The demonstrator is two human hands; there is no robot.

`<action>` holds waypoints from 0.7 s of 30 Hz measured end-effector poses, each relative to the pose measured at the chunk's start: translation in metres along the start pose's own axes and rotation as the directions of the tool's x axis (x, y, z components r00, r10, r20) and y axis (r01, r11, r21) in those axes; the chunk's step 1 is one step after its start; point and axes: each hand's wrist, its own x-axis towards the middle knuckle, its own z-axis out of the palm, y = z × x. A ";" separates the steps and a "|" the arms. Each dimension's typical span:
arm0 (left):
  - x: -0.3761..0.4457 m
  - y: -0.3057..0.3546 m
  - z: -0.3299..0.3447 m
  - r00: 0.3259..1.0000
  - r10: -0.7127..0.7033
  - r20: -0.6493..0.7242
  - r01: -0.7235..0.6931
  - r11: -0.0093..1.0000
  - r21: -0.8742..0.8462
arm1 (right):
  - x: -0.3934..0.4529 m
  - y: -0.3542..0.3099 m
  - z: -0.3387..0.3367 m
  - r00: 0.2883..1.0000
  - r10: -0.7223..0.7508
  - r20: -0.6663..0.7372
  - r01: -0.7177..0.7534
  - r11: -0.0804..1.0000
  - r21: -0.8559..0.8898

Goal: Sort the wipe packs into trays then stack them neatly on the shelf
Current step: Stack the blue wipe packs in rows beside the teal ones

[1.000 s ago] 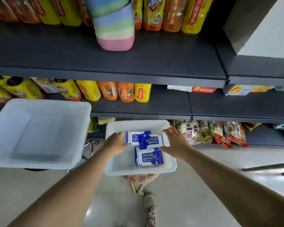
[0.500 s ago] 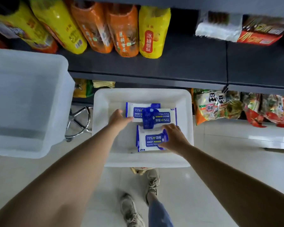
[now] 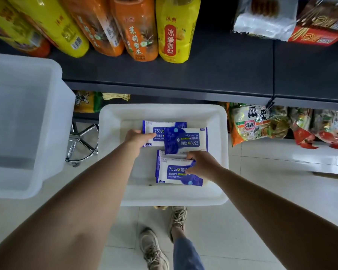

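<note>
Below the dark shelf (image 3: 183, 75), seen from the head camera, a white tray (image 3: 113, 172) sits with blue-and-white wipe packs inside it. Toward the tray's far edge lies the far-left pack (image 3: 152, 126), its print upright; overlapping its right end is the upside-down pack (image 3: 187, 141), whose print reads reversed. Toward the tray's near edge lies the near pack (image 3: 174, 175), on top of at least one more pack whose edges show at its left side and far side.

The left hand (image 3: 136, 138) reaches in from the tray's left edge and pinches the left end of the far-left pack, thumb on top of its face, fingers hidden beneath. The right hand (image 3: 202, 164) comes in from the tray's right side, fingers curled and pressed on the right part of the near pack; whether it actually clasps the pack or merely rests on it cannot be told.

A second white tray (image 3: 53, 121), larger in view, stands to the left, well apart from the packs. Yellow and orange drink packs (image 3: 139, 28) stand on the shelf at its far side, and snack bags (image 3: 250, 123) fill the lower shelf to the right. A chrome stool base (image 3: 82, 145) shows between the two trays.
</note>
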 end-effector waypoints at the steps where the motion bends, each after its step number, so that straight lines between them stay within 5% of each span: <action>1: 0.000 0.000 0.001 1.000 0.009 -0.007 -0.009 1.000 0.018 | 0.000 0.000 -0.001 1.000 -0.004 0.018 0.004 1.000 -0.011; 6: -0.006 -0.003 -0.006 0.999 0.017 -0.028 -0.016 1.000 0.024 | -0.002 -0.001 -0.003 0.999 -0.036 0.040 0.037 0.999 -0.031; 21: -0.100 -0.008 -0.086 0.978 0.196 -0.071 -0.202 0.975 -0.094 | -0.102 -0.049 -0.041 0.910 0.129 -0.393 0.060 0.899 0.434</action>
